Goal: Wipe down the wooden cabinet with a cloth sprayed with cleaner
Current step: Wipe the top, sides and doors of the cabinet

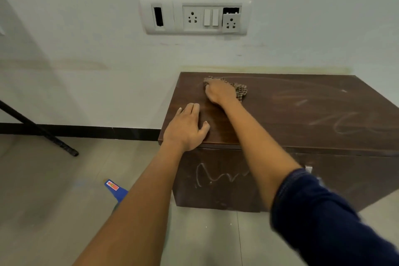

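**Cabinet top under wiping: both hands on surface**

The right hand (pixel 220 92) presses flat on a patterned cloth (pixel 240 90) near the far left part of the wooden cabinet (pixel 302 114) top; the hand covers most of the cloth, and whether its fingers curl into the fabric cannot be told. The left hand (pixel 185 129) lies nearer, fingers extended and palm down, at the cabinet's front left corner. Pale scribble marks lie right of both hands. Below the left forearm a blue object (pixel 115 189) on the floor is partly hidden and unidentifiable.
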